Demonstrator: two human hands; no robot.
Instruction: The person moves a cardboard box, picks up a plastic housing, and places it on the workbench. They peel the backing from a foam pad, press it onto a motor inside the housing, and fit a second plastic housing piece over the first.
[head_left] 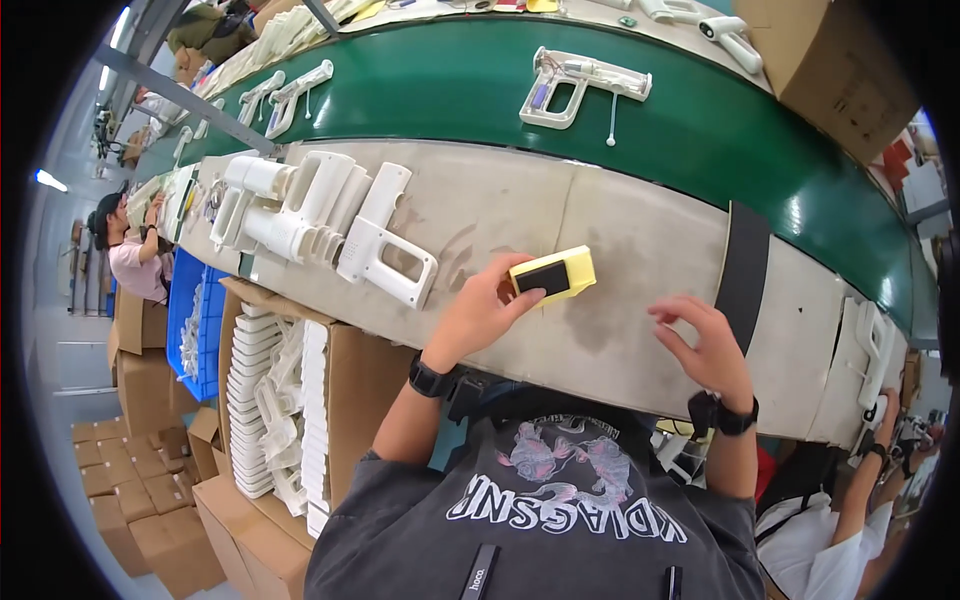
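My left hand [478,312] is closed on a small yellow block with a black rectangular face [543,279], held above the pale worktop. The thumb presses its near side, and I cannot make out exactly what it is. Over the worktop on the right, my right hand [703,345] is raised with loosely bent fingers apart, and nothing shows in it. A white pistol-shaped plastic housing [385,247] lies to the left of my left hand, against a row of similar white housings [315,205].
Beyond the worktop [480,190] runs a green conveyor belt [430,75] bearing an opened white housing with wiring [580,85]. A black strip [743,275] crosses the worktop at right. Below left stand a carton of white shells [375,360] and a blue crate [208,330]. Co-workers sit at both sides.
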